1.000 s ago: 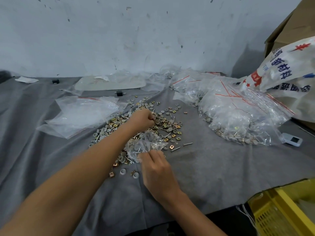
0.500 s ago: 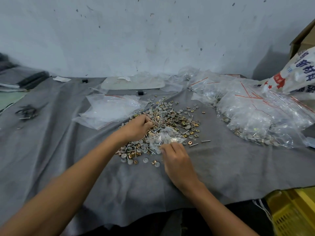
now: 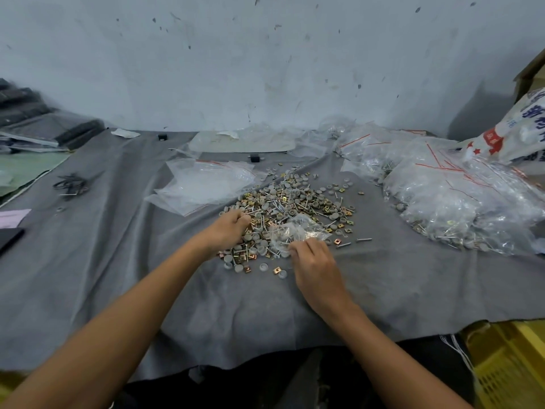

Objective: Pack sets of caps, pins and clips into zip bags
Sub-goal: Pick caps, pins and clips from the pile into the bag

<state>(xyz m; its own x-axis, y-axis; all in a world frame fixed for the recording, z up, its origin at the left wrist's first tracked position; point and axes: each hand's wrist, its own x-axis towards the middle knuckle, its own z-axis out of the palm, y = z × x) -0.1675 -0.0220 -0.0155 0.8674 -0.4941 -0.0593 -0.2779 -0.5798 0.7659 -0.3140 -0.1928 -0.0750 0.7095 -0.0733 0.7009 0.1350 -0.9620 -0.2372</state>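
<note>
A loose heap of grey caps, metal pins and brass clips (image 3: 298, 202) lies on the grey cloth (image 3: 147, 261) at the middle. My left hand (image 3: 233, 227) rests on the heap's left edge with its fingers curled into the parts; what it holds is hidden. My right hand (image 3: 315, 261) pinches the near edge of a small clear zip bag (image 3: 298, 228) that lies on the heap with some parts inside. A stack of empty zip bags (image 3: 206, 184) lies left of the heap. A big mound of filled zip bags (image 3: 460, 196) sits at the right.
A wall stands right behind the table. A printed white sack (image 3: 513, 134) and a cardboard box are at the far right. A yellow crate (image 3: 510, 364) sits below the table's front right edge. Black items (image 3: 70, 184) and dark stacked goods (image 3: 35, 119) lie at the left.
The camera has swung left, so more of the table's left side shows. My left hand has drawn back to the heap's left edge. My right hand still pinches the bag.
</note>
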